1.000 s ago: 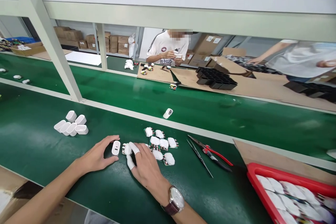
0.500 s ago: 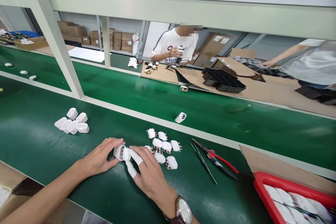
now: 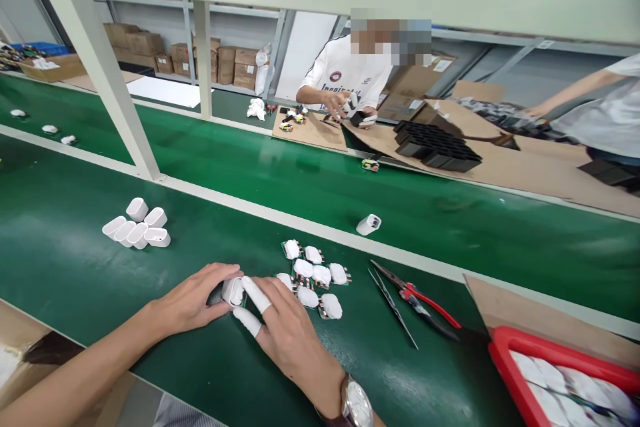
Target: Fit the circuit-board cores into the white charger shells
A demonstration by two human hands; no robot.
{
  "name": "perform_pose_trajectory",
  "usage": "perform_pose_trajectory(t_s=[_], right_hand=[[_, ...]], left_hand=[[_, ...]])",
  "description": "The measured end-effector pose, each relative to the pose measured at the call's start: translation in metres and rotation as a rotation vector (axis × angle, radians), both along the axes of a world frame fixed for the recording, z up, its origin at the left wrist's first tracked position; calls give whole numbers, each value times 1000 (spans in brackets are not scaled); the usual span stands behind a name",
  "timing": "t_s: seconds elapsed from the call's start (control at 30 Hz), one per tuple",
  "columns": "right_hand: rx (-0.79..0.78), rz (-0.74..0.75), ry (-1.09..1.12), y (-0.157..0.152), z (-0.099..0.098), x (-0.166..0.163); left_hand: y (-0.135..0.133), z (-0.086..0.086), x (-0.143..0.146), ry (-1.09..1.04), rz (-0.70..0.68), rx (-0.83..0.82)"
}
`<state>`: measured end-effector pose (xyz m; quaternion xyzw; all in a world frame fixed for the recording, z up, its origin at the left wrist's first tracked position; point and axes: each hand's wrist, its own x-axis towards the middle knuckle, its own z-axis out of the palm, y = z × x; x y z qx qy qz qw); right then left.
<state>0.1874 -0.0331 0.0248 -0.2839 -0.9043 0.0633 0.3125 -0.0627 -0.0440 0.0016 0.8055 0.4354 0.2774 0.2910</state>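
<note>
My left hand is closed around a white plastic housing, holding it low over the green bench. With finger cots on thumb and index finger, my right hand pinches a small circuit board with a white pad at the housing's open end. The board sits partly inside the housing; my fingers cover much of it. Just beyond my right hand lie several circuit boards with white pads. A cluster of white housings stands to the left on the bench.
Tweezers and red-handled pliers lie at right, near a red bin of padded boards. A green conveyor belt carries a white housing. Across it, a co-worker handles a dark part. A slanted post rises at left.
The padded board has gone deeper into the housing between my hands. On the belt, the housing and boards have shifted right. The co-worker's hands are lower, and my view has tilted slightly.
</note>
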Motion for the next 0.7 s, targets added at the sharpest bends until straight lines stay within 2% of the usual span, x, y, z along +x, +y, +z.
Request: perform_pose_trajectory(t_s=[0.23,0.47,0.7], right_hand=[[-70,-1,-31,-2,-8,-5],[-128,-11,-10,1,-9,-6],[-87,6,-112,2,-14,-4]], left_hand=[[-4,-2,5,-20,4,-180],[-5,-3,6,-81,-35,0],[-4,-7,5,-126,32,-25]])
